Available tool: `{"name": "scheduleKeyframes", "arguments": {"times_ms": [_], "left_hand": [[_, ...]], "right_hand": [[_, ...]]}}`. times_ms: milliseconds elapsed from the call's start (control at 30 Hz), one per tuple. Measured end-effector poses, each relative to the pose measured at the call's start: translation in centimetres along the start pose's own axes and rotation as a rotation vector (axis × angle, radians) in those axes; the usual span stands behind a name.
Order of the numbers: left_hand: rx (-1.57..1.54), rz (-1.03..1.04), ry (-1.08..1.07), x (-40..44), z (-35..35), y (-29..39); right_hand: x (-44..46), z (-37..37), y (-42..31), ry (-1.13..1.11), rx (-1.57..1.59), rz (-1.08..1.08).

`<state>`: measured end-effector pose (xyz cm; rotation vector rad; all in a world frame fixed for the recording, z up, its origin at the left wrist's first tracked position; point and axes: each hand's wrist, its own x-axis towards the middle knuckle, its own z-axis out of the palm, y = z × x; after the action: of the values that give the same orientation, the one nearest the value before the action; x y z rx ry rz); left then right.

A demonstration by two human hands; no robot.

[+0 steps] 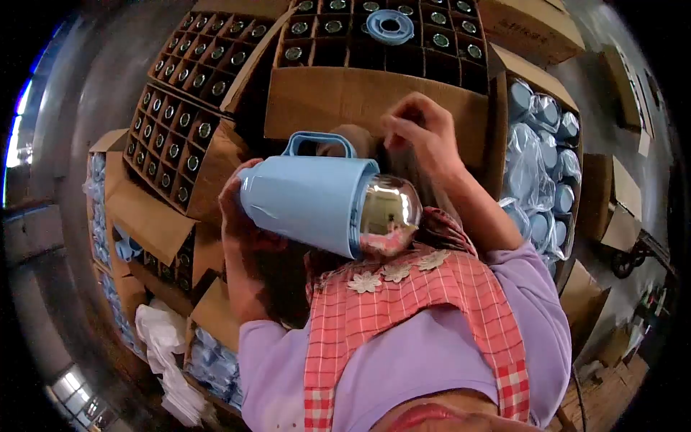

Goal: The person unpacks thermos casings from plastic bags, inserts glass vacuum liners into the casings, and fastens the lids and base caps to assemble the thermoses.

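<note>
A light blue plastic thermos flask shell lies sideways in front of my chest, its handle facing away from me. Out of its open right end sticks a rounded, mirror-like glass liner. My left hand is closed around the narrow left end of the shell. Above and to the right of the liner, apart from it, my right hand is raised with curled fingers. Whether anything small is pinched there I cannot make out. A round blue plastic ring piece rests on the divided carton ahead.
A large divided carton with glass liners stands ahead. More divided cartons are at the left. On the right, a carton holds blue parts in clear plastic bags. White plastic sheeting hangs at lower left.
</note>
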<state>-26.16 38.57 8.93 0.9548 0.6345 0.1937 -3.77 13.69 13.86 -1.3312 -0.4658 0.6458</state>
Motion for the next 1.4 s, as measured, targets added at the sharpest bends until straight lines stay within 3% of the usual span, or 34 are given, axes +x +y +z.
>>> {"name": "scheduleKeyframes", "arguments": {"times_ms": [67,167,233,300,400,433,500,567,633,667,767,800,967,1233,1333,1400], "left_hand": [[-0.025,0.015,0.043,0.9,-3.0,-2.4],[-0.101,-0.047,0.127,0.5,-2.9,-3.5],[-0.158,-0.078,0.171,-0.1,-1.8,-3.4],[-0.106,0.009,0.21,-1.0,-0.3,-3.2],[0.046,0.302,0.204,-1.3,1.2,-3.2],[0.057,0.401,0.166,-1.1,1.8,-3.1],[0.054,0.447,0.086,-0.4,3.0,-2.7],[0.025,0.354,0.024,0.4,5.8,0.8],[0.249,0.574,0.053,-0.9,9.6,2.9],[0.286,0.607,0.021,-1.5,11.3,3.7],[0.783,1.146,0.01,-2.3,15.4,5.9],[0.871,1.232,-0.018,-2.9,16.8,6.7],[0.923,1.236,-0.107,-3.2,19.3,7.1],[0.936,1.13,0.035,-2.8,20.3,6.5],[0.951,1.149,0.032,-2.6,20.5,6.6],[0.959,1.119,0.006,-2.3,20.2,6.5]], "right_hand": [[-2.9,-2.2,0.0,-0.082,-0.051,0.08],[-6.5,-2.7,0.4,-0.342,-0.279,-0.084],[-6.4,-1.4,0.3,-0.367,-0.404,-0.197],[-5.8,-0.8,0.9,-0.32,-0.496,-0.327],[-4.7,-0.6,0.2,-0.247,-0.638,-0.422],[-4.2,-1.0,0.7,-0.228,-0.578,-0.461],[-4.0,-2.1,1.4,-0.146,-0.32,-0.253],[-3.8,-2.7,1.9,-0.027,-0.077,-0.077],[-2.9,-5.1,5.1,0.088,0.04,0.01],[-2.8,-6.3,6.1,0.035,0.106,0.01],[-3.0,-6.7,8.1,0.028,0.518,0.019],[-2.7,-6.5,7.7,0.034,0.553,0.028],[-1.5,-5.6,5.3,0.042,0.612,0.05],[-0.8,-5.5,4.8,0.077,0.568,0.003],[-0.8,-5.7,5.4,-0.069,0.485,-0.073],[-0.4,-5.4,4.5,-0.069,0.55,0.068]]}}
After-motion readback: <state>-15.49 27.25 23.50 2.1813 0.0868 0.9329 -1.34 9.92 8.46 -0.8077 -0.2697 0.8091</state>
